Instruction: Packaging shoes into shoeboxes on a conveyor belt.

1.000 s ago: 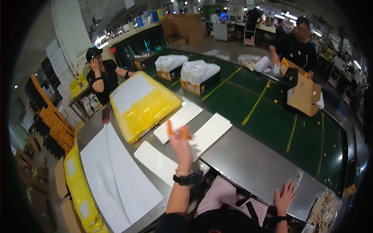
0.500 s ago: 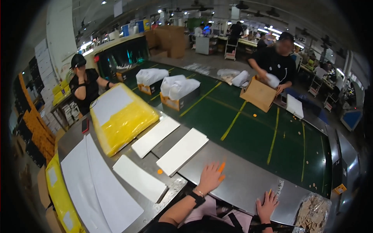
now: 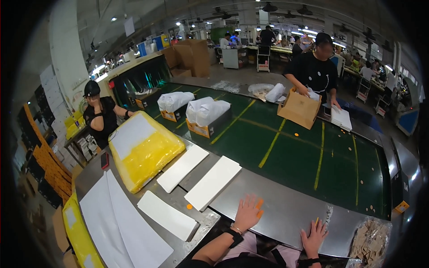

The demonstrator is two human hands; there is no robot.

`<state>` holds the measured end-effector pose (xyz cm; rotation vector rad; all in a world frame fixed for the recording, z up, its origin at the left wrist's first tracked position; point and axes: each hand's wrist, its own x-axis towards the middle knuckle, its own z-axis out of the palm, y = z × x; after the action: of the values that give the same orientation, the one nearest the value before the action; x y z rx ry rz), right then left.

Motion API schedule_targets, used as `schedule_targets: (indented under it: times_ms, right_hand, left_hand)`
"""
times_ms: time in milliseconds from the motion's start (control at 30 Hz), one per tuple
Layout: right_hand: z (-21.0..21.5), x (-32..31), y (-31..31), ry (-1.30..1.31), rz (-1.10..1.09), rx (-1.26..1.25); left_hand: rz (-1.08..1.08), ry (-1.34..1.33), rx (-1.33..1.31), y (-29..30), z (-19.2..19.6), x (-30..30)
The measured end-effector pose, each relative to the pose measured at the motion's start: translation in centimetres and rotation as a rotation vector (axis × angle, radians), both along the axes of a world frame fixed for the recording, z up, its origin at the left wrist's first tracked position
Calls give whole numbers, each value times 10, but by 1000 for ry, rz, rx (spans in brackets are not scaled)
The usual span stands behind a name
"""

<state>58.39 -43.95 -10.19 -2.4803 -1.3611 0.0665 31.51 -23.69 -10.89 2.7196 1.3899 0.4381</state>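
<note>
My left hand lies on the bare metal table edge with its fingers spread, holding nothing. Orange covers show on some of its fingertips. Farther right, my right hand rests open on the same metal, also with nothing in it; a yellow-orange bit shows at one finger. Closest to my left hand is a stack of white paper sheets. Two more white stacks, one farther back and one nearer me, lie left of it. A clear bag of brown paper pieces sits right of my right hand.
A green conveyor belt carries open shoe boxes with white-wrapped contents. A yellow-wrapped package and large white sheets lie left. One co-worker stands left; another stands across the belt at an open cardboard box.
My view has shifted slightly, while both hands stay flat on the metal. The co-worker across the belt has lowered the white bundle into the box and moved one hand to a white stack.
</note>
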Motion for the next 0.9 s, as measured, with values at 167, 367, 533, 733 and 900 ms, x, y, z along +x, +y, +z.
schedule_targets:
  times_ms: [167,367,533,733,900]
  right_hand:
    - [-2,1,0,-17,-22,-23]
    - [-2,-2,-1,-10,9,-42]
    - [-5,4,0,-44,-27,-119]
    - [-12,9,-4,-74,-25,-97]
    - [-10,5,3,-68,-17,-70]
  left_hand:
    - [-23,-10,-10,2,4,1]
    - [15,-50,-21,-6,2,-2]
    - [-14,-81,-24,-2,0,2]
    - [-29,-65,-73,4,11,2]
    - [-51,-156,-122,2,10,2]
